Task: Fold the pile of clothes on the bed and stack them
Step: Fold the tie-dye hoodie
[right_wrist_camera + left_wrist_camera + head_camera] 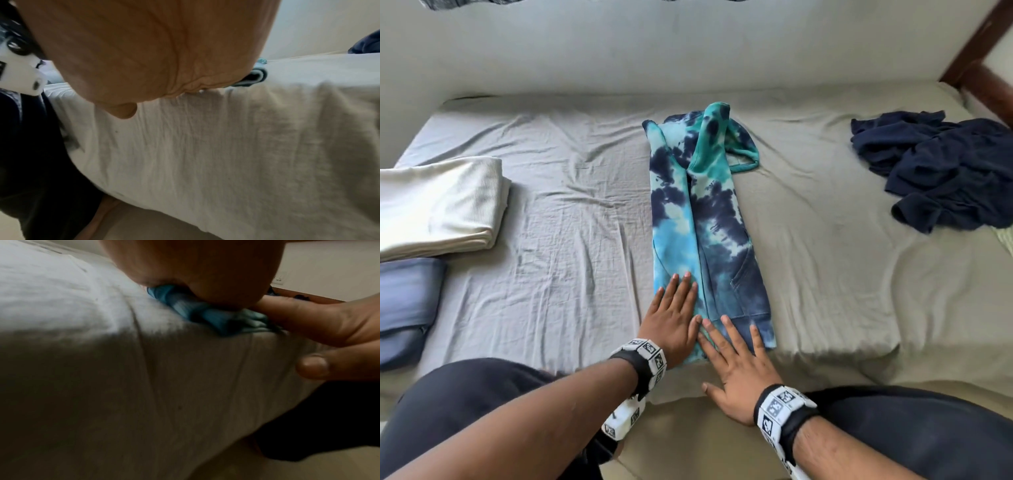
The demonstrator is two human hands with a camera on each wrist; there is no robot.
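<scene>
A blue and teal tie-dye hoodie lies on the bed folded into a long narrow strip, hood at the far end. My left hand presses flat on its near left corner, fingers straight. Beside it my right hand lies flat on the near hem, fingers spread. In the left wrist view the hoodie's edge shows under my palm, with my right hand next to it. The right wrist view shows my palm on the sheet and a bit of hoodie. A crumpled navy garment lies at the right.
A folded cream garment sits at the bed's left edge, on a folded blue-grey one. The grey sheet is wrinkled. A brown wooden bed post stands at the far right corner. My dark-clad knees are at the near edge.
</scene>
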